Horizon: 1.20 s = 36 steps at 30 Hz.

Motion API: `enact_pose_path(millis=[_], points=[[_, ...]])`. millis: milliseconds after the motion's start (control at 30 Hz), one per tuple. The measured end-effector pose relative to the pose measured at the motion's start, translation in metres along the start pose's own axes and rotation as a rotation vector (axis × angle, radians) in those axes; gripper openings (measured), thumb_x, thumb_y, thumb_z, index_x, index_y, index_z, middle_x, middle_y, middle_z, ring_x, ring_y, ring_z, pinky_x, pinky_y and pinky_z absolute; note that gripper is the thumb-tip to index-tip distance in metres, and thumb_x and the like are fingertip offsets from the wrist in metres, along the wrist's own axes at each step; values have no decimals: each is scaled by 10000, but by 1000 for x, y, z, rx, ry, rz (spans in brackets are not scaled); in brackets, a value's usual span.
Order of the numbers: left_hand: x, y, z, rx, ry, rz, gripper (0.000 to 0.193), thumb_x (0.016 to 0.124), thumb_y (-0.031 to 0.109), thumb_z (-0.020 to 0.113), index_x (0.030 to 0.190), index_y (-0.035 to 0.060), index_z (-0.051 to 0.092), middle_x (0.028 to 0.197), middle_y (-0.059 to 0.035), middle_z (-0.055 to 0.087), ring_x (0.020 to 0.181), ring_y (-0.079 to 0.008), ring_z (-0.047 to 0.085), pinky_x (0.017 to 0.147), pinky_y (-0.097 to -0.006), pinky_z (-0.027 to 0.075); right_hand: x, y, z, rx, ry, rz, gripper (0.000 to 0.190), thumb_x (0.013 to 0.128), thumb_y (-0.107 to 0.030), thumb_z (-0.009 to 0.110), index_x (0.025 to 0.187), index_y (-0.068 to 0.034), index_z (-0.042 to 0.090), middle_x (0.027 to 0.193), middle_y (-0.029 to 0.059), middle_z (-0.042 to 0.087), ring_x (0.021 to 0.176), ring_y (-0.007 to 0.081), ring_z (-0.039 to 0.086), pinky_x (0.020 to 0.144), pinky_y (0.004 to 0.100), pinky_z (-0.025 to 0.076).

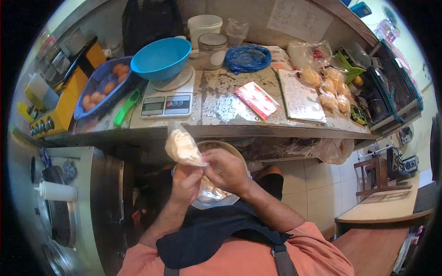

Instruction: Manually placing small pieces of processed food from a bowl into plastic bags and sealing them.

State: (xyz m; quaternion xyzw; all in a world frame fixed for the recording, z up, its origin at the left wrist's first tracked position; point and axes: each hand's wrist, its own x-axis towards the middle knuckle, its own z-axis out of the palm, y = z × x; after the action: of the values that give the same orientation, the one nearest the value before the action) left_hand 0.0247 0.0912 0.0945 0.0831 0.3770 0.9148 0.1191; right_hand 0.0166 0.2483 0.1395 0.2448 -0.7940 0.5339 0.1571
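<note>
Both of my hands are together above my lap, at the neck of a small clear plastic bag (182,148) filled with a pale cream-coloured substance. My left hand (186,184) grips the bag's neck from below. From the right, my right hand (229,170) pinches the gathered plastic between its fingers. The filled end tilts up and away to the left, near the counter's front edge. Beneath my hands is a round tub (241,151), partly covered by them. More of a pale, shiny filling (211,194) shows in it, but I cannot tell whether plastic covers it.
On the counter, a blue bowl (160,60) rests on a kitchen scale (165,90). Left are a green handle (127,107) and a basket (81,107) of eggs. Right are a red-and-white packet (257,100), a handwritten notebook (300,96) and several filled bags (328,89). A glass jar (212,51) stands behind.
</note>
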Motion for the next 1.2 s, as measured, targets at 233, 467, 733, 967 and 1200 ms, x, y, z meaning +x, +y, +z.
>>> enact_pose_path(millis=[233,467,733,967,1200], points=[[-3,-10,-3,-65,178,-64,458,944,96,519,1382,35,399,1323,-69,507,1176,-192,510,979,-333,409,4,-1,-9,-100,31,33,284,720,-28,659,997,-33,597,933,139,612,860,305,609,749,366,493],[-2,-9,9,18,146,31,470,945,139,526,1372,-15,405,1374,-75,466,1246,-196,457,1073,-348,336,-3,2,6,32,-12,-63,316,765,-39,610,1077,-51,564,972,146,575,872,331,582,770,376,480],[-9,-2,17,-11,152,107,549,876,7,583,1385,48,381,1268,-84,518,1156,-197,509,1002,-348,397,0,-5,-3,-34,14,8,296,774,-32,611,1068,-61,609,932,137,586,860,317,598,760,374,491],[-4,-7,5,42,166,63,371,900,59,576,1264,43,508,1233,-70,561,1116,-215,553,980,-367,434,-2,-1,1,86,21,-25,374,778,-98,613,1149,-68,580,965,136,592,890,345,589,786,394,484],[-3,4,0,-87,165,-140,491,865,109,642,1314,36,459,1246,-86,542,1145,-231,529,983,-392,423,-10,6,5,-42,-43,18,291,797,-95,605,1084,-55,587,975,156,585,854,334,590,718,390,480]])
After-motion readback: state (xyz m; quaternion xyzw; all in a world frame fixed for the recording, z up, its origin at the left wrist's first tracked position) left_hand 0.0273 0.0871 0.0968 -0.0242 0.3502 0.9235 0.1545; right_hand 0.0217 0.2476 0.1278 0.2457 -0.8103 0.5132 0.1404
